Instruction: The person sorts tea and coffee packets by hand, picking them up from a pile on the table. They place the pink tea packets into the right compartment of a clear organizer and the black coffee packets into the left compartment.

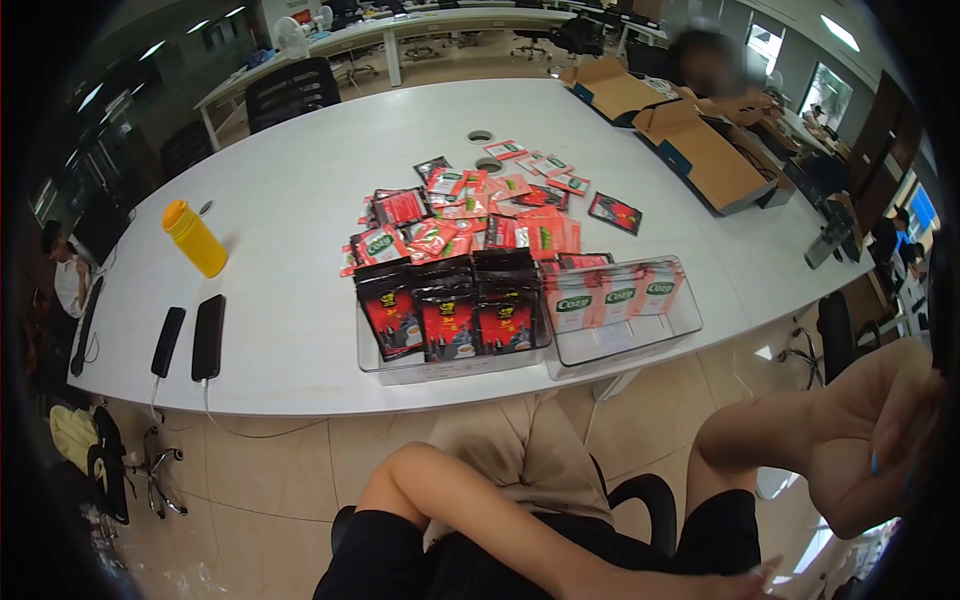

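Observation:
My right hand [885,425] is raised at the far right, close to the camera, away from the table. Its fingers curl inward in shadow; a small blue spot shows there, and what they hold, if anything, is hidden. My left forearm crosses my lap, and my left hand [735,586] is cut off by the bottom edge, its fingers blurred. Black-and-red coffee sachets [450,315] stand upright in a clear plastic bin [455,370] at the table's front. Beside it, another clear bin [640,347] holds pink-and-white Cozy sachets [618,297]. Behind both lies a mixed heap of loose sachets [465,210].
A yellow bottle [195,238] and two black phone-like devices, one a phone [208,337] with a cable, are on the white table [300,385] to the left. Open cardboard boxes [700,150] stand at the back right, near a seated person. A chair [290,92] stands behind.

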Demonstrator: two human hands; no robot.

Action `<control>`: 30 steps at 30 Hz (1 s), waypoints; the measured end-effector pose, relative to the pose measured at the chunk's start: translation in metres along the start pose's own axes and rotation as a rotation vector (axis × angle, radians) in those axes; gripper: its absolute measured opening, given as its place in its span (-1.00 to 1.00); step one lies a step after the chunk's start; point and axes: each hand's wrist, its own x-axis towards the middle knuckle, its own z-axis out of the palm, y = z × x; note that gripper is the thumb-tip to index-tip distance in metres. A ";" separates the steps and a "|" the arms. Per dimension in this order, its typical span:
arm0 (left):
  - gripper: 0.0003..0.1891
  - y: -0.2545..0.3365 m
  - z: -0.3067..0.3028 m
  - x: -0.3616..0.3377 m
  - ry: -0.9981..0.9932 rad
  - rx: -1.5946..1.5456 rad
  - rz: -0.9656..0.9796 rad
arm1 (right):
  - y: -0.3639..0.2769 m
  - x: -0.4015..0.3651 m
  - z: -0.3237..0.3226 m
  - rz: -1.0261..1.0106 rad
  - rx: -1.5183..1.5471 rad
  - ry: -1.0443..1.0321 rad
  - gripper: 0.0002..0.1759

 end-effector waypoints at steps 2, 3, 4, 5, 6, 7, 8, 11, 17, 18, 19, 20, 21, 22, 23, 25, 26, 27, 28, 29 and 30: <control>-0.16 0.003 -0.003 -0.005 -0.005 0.058 0.163 | -0.001 -0.001 0.002 0.008 -0.007 -0.003 -0.70; -0.19 -0.001 -0.008 -0.005 -0.005 0.070 0.212 | 0.001 -0.001 0.003 0.008 -0.009 -0.006 -0.69; -0.23 -0.002 -0.012 -0.005 0.002 0.080 0.216 | 0.001 -0.001 0.004 0.008 -0.009 -0.011 -0.69; -0.27 -0.005 -0.016 -0.003 -0.007 0.099 0.195 | -0.001 -0.001 0.004 0.007 -0.012 -0.015 -0.69; -0.30 -0.005 -0.019 -0.004 -0.001 0.103 0.172 | -0.001 -0.002 0.004 0.009 -0.012 -0.014 -0.69; -0.34 -0.006 -0.022 -0.003 0.005 0.098 0.152 | -0.001 -0.002 0.003 0.012 -0.011 -0.013 -0.68; -0.37 -0.005 -0.023 -0.004 0.008 0.097 0.137 | -0.001 -0.002 0.002 0.017 -0.011 -0.017 -0.68; -0.48 -0.001 -0.026 -0.008 0.014 0.127 0.120 | 0.001 -0.001 0.002 0.030 0.000 -0.028 -0.67; -0.68 0.016 -0.028 -0.015 0.031 0.323 0.116 | 0.029 -0.001 0.011 0.049 -0.003 0.010 -0.66; -0.71 0.024 -0.028 -0.019 0.042 0.402 0.119 | 0.041 -0.003 0.016 0.039 -0.025 0.062 -0.65; -0.73 0.035 -0.027 -0.022 0.058 0.508 0.132 | 0.054 -0.003 0.023 0.066 -0.015 0.091 -0.71; -0.76 0.048 -0.026 -0.028 0.077 0.632 0.154 | 0.067 -0.004 0.030 0.092 -0.004 0.120 -0.75; -0.78 0.063 -0.025 -0.035 0.115 0.787 0.193 | 0.085 -0.003 0.039 0.152 0.037 0.126 -0.73; -0.79 0.076 -0.026 -0.044 0.185 1.000 0.246 | 0.103 -0.007 0.038 0.235 -0.041 0.092 -0.73; -0.80 0.090 -0.028 -0.055 0.278 1.224 0.294 | 0.122 -0.011 0.038 0.316 -0.122 0.051 -0.73; -0.82 0.107 -0.039 -0.081 0.560 1.959 0.358 | 0.157 -0.019 0.049 0.523 -0.254 0.009 -0.81; -0.82 0.115 -0.047 -0.093 0.715 2.346 0.364 | 0.175 -0.026 0.055 0.653 -0.264 -0.094 -0.82; -0.80 0.122 -0.059 -0.109 0.744 2.560 0.349 | 0.194 -0.034 0.058 0.734 -0.353 -0.276 -0.82; -0.77 0.127 -0.072 -0.122 0.777 2.774 0.332 | 0.213 -0.046 0.060 0.814 -0.436 -0.464 -0.80; -0.77 0.129 -0.081 -0.130 0.802 2.863 0.300 | 0.236 -0.065 0.059 0.820 -0.527 -0.615 -0.75; -0.77 0.130 -0.087 -0.138 0.823 2.955 0.266 | 0.257 -0.086 0.059 0.820 -0.617 -0.765 -0.70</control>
